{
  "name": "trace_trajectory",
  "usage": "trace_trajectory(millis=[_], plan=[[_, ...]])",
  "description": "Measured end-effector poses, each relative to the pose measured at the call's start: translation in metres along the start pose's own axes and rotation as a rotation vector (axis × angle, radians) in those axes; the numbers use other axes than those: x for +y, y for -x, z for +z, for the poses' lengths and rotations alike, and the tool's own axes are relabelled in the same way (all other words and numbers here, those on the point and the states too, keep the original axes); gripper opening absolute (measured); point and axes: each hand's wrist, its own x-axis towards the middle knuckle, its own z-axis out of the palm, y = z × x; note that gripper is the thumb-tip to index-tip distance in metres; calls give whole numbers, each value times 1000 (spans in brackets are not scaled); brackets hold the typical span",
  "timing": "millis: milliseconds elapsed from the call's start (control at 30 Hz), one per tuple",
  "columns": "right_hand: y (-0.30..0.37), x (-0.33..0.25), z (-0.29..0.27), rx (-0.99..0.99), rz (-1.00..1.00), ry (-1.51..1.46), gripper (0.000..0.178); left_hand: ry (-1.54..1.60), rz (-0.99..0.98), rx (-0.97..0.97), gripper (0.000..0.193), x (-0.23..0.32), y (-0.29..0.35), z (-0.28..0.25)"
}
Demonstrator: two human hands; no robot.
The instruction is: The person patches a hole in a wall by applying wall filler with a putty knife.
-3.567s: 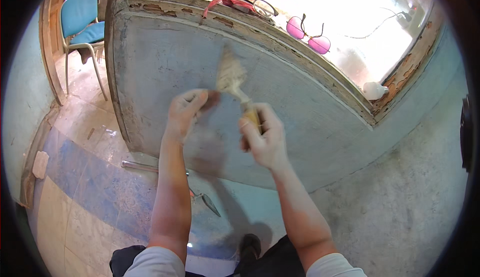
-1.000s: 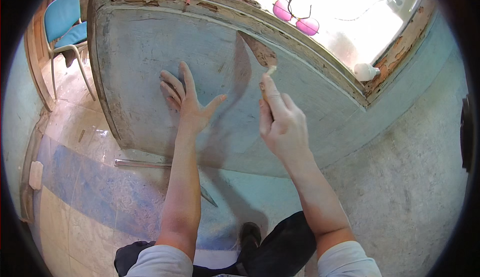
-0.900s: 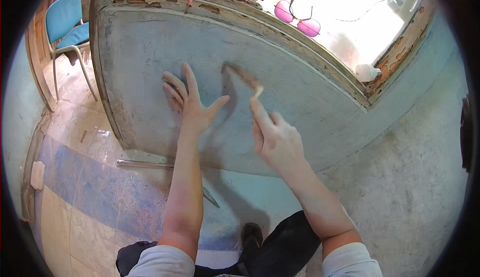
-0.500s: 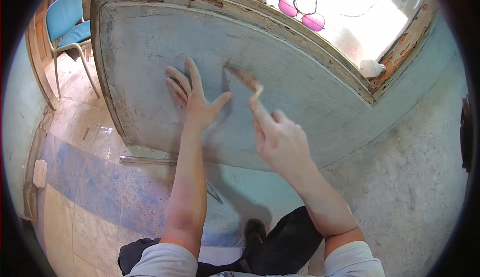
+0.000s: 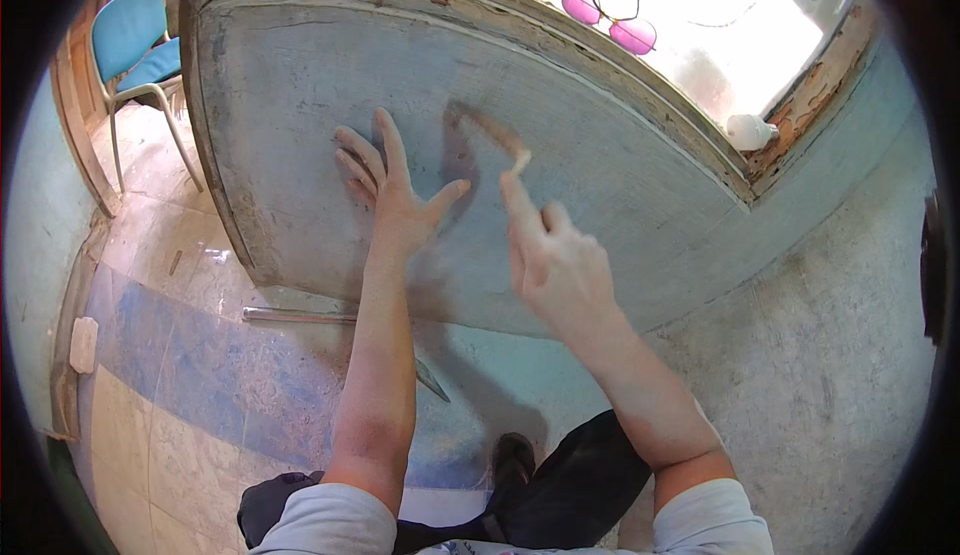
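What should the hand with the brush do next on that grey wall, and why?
Probably sweep the small pale-handled brush sideways along the rough grey wall panel: the right hand holds its blurred bristles against the panel, while the left hand lies flat beside it.

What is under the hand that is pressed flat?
Under the left hand lies the grey-blue wall below the window. The patch beneath the palm is covered. The right hand holds a blurred brush.

Room under renovation, prob. a home.
Peeling window frame (image 5: 800, 105), rough plastered wall (image 5: 620, 215), tiled floor (image 5: 180, 395), blue chair (image 5: 135, 40).
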Motion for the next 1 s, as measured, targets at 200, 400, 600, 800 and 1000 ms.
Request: trace_trajectory(millis=[200,400,600,800,1000], plan=[[-17,2,-14,67,-23,-33,60,23,9,-10,143,0,2,0],[-3,-10,-8,-76,-4,-27,56,1,-23,-27,143,-1,4,-5],[1,-2,5,16,2,-16,55,11,0,-33,144,1,2,-2],[-19,7,-14,114,-34,-61,57,22,-11,-32,146,1,3,2],[1,-3,-3,-132,-22,-5,54,5,-16,-24,147,-4,3,-1]])
